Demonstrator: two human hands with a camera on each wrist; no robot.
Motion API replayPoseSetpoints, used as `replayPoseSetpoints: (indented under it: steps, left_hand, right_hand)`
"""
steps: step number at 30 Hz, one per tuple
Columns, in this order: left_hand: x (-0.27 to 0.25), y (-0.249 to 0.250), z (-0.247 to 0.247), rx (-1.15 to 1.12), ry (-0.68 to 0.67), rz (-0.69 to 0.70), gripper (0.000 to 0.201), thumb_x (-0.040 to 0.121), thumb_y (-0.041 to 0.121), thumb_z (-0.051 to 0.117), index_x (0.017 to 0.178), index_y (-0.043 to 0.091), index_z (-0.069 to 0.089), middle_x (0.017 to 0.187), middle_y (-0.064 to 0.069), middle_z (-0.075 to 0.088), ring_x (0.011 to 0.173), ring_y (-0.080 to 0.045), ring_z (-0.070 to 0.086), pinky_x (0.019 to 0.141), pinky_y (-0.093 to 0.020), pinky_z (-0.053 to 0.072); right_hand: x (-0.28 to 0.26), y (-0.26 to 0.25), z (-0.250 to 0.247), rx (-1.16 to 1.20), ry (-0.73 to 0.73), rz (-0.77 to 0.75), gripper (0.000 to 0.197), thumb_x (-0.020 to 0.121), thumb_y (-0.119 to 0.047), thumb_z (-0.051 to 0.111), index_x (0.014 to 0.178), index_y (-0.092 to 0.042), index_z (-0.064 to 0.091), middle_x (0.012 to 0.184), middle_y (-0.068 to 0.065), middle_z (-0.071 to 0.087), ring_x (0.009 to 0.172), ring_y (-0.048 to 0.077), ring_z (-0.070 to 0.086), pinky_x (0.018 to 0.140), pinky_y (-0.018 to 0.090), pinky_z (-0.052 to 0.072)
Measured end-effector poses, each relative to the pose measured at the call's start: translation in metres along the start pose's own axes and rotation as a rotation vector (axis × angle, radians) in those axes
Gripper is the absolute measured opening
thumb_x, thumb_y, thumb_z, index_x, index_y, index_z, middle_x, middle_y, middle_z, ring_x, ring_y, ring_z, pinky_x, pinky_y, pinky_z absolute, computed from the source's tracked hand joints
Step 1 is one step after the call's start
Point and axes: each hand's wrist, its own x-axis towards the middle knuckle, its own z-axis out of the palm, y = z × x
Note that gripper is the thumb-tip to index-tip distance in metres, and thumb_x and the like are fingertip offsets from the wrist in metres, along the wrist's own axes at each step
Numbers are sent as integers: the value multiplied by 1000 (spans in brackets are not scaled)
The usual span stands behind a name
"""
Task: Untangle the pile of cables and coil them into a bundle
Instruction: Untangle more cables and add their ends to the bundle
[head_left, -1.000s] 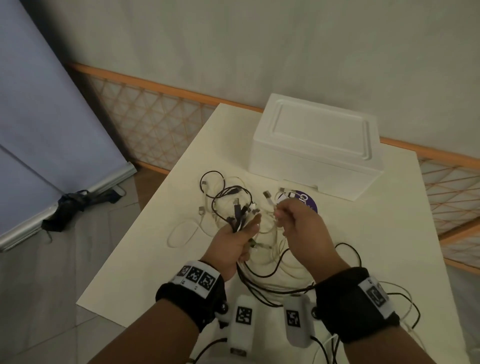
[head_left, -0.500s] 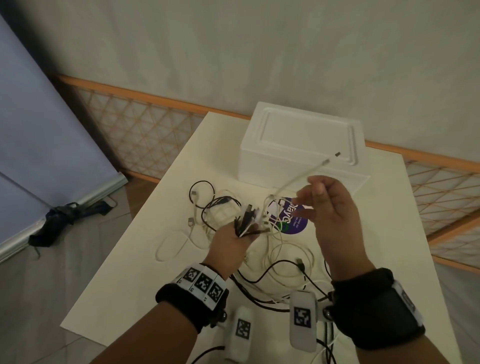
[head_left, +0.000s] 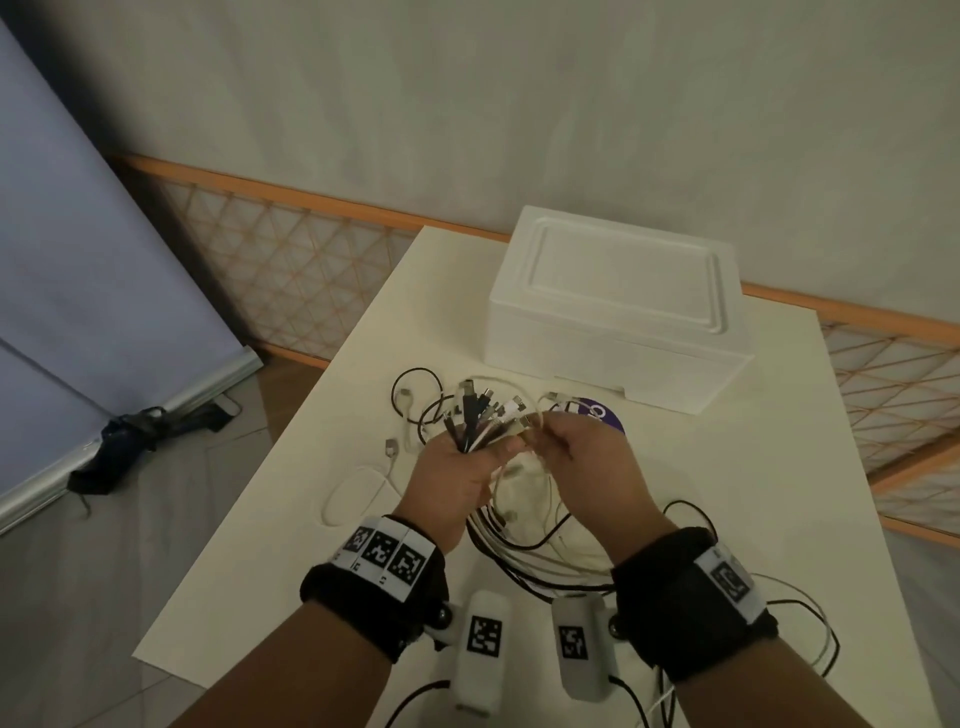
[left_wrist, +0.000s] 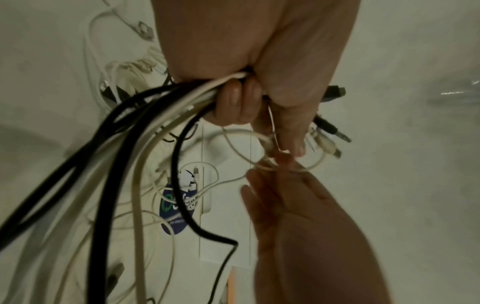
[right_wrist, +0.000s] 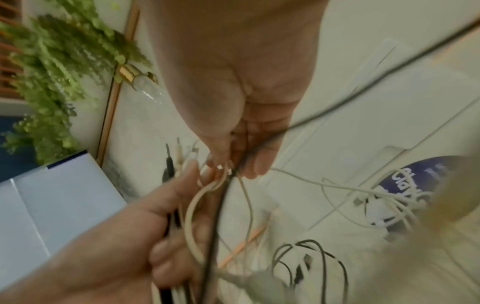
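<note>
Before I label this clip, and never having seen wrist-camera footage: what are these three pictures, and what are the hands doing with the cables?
No machine here: a person wears cameras on the head and on both wrists. The head view looks down at a white table bearing a white foam box and loose cables. The left hand grips a bunch of cable ends, plugs fanned upward. The right hand pinches a thin white cable beside that grip. The wrist views show the same grips close up, from under each palm.

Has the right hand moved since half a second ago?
Yes. The right hand came down and leftward from in front of the white foam box, meeting the left hand that grips the black and white cable ends.
</note>
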Motion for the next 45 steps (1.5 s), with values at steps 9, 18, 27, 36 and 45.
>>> replayPoseSetpoints:
  steps: [9,18,27,36,45]
  left_hand:
    - [3,-8,-3,-12,-59,-82,41,75,23,79,102,-4,65,75,-11,46,40,-8,23,38,-17,22]
    - [14,-9,-6,-50,221,-104,5,80,14,74,76,12,71,53,-2,50,35,-8,29,38,-18,25]
    - [27,-27,-62,-157,511,-288,10,85,18,71,88,13,63,69,-3,57,30,-7,27,34,-17,25]
    - [5,4,2,-84,37,-119,23,84,21,71,100,4,68,75,-11,49,36,-6,23,37,-18,20]
    - [5,6,10,-189,-13,-239,7,90,17,64,86,10,65,62,5,62,35,-4,25,33,-15,20]
  right_hand:
    - [6,-8,-24,53,75,68,15,91,-26,59,83,-17,67,68,-7,61,62,5,55,57,16,39]
    - [-1,-9,-22,357,156,199,19,97,-12,45,83,-16,57,80,-1,69,72,13,67,64,30,56]
    - [1,12,-55,634,441,293,18,101,-15,39,87,-15,51,60,-1,66,57,21,65,62,39,56]
    - [-4,-12,-27,683,226,241,19,101,-17,41,85,-14,51,68,4,68,64,25,68,63,39,58]
    - [-12,-14,-17,601,47,227,16,99,-16,44,90,-6,53,69,-1,71,61,14,66,63,32,56]
